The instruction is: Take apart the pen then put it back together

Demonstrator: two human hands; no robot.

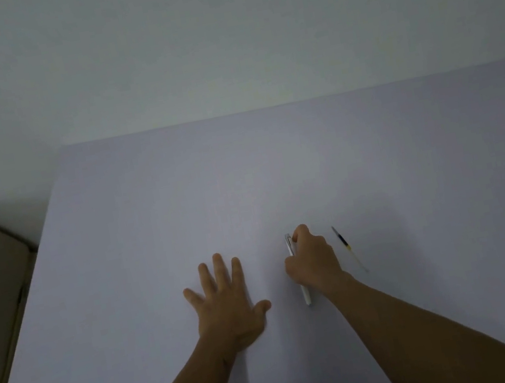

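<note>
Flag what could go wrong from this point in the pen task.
The refill lies loose on the table, right of the right hand; a sweep of that arm could roll it away. The right hand grips the barrel alone while the left hand rests flat, so the barrel may slip.

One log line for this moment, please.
stage: pen apart | right hand: gripping pen barrel on table | left hand: flat, empty | refill: lying right of barrel

1 head-worn camera looks forward and down, close over the table (pixel 272 160), toward a wall (pixel 215 29).
</note>
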